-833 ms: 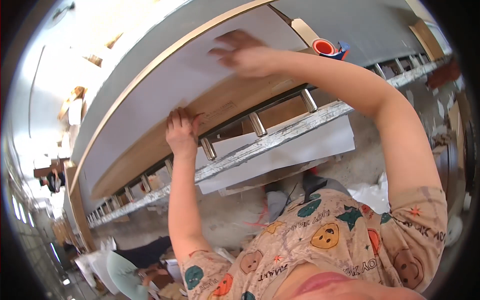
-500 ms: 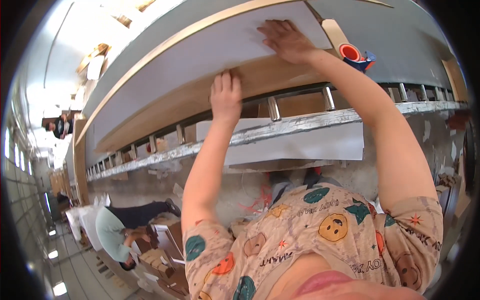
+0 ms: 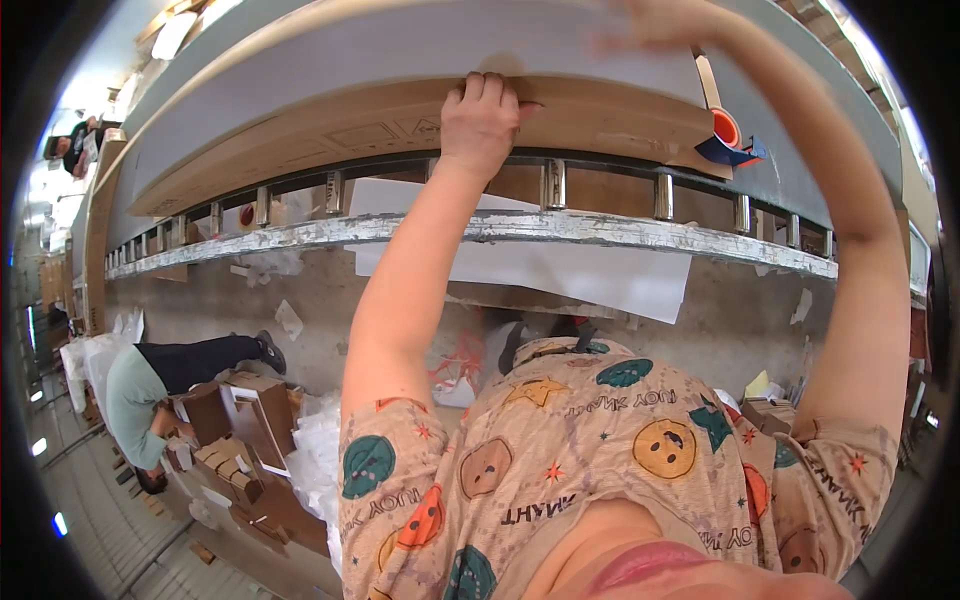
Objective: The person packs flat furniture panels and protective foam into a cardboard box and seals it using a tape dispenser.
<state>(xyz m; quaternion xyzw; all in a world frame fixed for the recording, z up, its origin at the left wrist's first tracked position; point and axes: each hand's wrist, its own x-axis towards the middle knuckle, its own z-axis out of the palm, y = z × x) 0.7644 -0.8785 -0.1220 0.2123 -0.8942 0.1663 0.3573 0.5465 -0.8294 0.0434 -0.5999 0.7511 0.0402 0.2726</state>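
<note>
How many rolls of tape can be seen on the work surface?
1. The orange tape roll in its blue dispenser lies on the grey surface, right of the cardboard sheet, below the right hand. Others may be hidden.

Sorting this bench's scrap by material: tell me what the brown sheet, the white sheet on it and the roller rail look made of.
Brown sheet: likely cardboard, matte tan with printed marks.
White sheet: probably paper or thin foam, plain and matte; unclear which.
Roller rail: seemingly metal, grey, paint worn and scuffed, with shiny rollers.
</note>
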